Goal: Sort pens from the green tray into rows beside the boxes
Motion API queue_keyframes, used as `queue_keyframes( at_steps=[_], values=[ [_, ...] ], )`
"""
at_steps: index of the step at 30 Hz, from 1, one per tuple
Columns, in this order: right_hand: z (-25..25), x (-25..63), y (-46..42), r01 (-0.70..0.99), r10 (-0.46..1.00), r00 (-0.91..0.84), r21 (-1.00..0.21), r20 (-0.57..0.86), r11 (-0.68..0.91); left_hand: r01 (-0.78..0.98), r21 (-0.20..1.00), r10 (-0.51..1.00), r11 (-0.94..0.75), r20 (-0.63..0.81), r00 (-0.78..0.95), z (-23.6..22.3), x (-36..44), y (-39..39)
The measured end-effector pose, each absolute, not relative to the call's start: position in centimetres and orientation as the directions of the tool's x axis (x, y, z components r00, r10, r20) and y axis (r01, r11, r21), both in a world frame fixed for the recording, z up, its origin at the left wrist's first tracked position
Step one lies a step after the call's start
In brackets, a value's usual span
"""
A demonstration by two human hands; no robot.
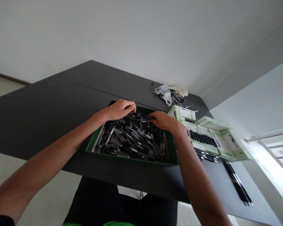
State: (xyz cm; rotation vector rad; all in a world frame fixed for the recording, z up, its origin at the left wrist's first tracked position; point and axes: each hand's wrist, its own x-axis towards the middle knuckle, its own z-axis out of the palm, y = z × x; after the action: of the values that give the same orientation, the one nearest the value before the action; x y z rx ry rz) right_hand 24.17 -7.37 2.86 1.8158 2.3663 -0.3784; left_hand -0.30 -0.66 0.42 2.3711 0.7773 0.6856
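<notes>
- And there they are: the left hand [119, 110] sits over the near corner of the pile, fingers curled, half closed, knuckles up, fingertips aimed toward the other hand; whether it has a pen pinched, you cannot tell from here.
- The right hand [162, 121] comes in from the other side, fingers reaching across into the pile, partly closed; again the fingertips are buried, so no telling if anything is gripped.
- Under both hands, a heap of slim black-and-clear pens [132, 138] fills a shallow green cardboard box [173, 150], and the two hands are just apart above it.
- Those pens lie every which way, crossing one another, with no single direction; many long axes run diagonally across the box.
- The box sits squarely on the dark grey bench [61, 106], and a thin seam runs across the bench beyond it.
- Just beside the right forearm, open white-and-green cardboard packaging [202, 138] holds a neat row of black pens, all parallel.
- Further along, long black pens [237, 183] lie loose on the bench, side by side, pointing diagonally toward the bench's corner.
- Up at the far edge, a crumpled grey plastic bag [162, 94] and a cream cloth [179, 90] lie bunched together, with a small cluster of dark pens [177, 99] right against them.
</notes>
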Motion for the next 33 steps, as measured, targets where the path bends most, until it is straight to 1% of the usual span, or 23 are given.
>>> queue_keyframes(
  at_steps=[6, 11, 13, 18, 21, 24, 27, 33],
  values=[
    [2.3, 24.1, -7.1, 0.959, 0.926, -0.277, -0.126, -0.256, 0.252, 0.388, 0.605, 0.647, -0.696, 0.292, 0.705, 0.4, -0.4, -0.6],
    [2.7, 24.0, -7.4, 0.957, 0.897, -0.286, -0.138, -0.338, 0.254, 0.396, 0.606, 0.654, -0.69, 0.288, 0.699, 0.4, -0.3, -0.6],
    [2.8, 24.1, -7.4, 0.952, 0.892, -0.301, -0.166, -0.338, 0.259, 0.399, 0.602, 0.655, -0.692, 0.291, 0.698, 0.4, -0.3, -0.6],
    [3.5, 24.7, -7.4, 0.9, 0.881, -0.387, -0.318, -0.272, 0.297, 0.401, 0.595, 0.652, -0.697, 0.292, 0.7, 0.3, -0.3, -0.6],
    [4.2, 25.0, -7.6, 0.879, 0.874, -0.416, -0.358, -0.251, 0.316, 0.4, 0.598, 0.654, -0.695, 0.294, 0.697, 0.3, -0.3, -0.6],
    [4.8, 25.0, -7.9, 0.875, 0.887, -0.411, -0.364, -0.209, 0.32, 0.398, 0.596, 0.653, -0.697, 0.298, 0.696, 0.3, -0.3, -0.6],
    [5.0, 25.0, -7.8, 0.861, 0.905, -0.404, -0.39, -0.135, 0.327, 0.397, 0.59, 0.647, -0.703, 0.298, 0.702, 0.4, -0.2, -0.7],
    [5.8, 25.6, -8.1, 0.785, 0.927, -0.37, -0.552, -0.053, 0.282, 0.399, 0.592, 0.639, -0.701, 0.273, 0.719, 0.6, -0.2, -0.7]
  ],
)
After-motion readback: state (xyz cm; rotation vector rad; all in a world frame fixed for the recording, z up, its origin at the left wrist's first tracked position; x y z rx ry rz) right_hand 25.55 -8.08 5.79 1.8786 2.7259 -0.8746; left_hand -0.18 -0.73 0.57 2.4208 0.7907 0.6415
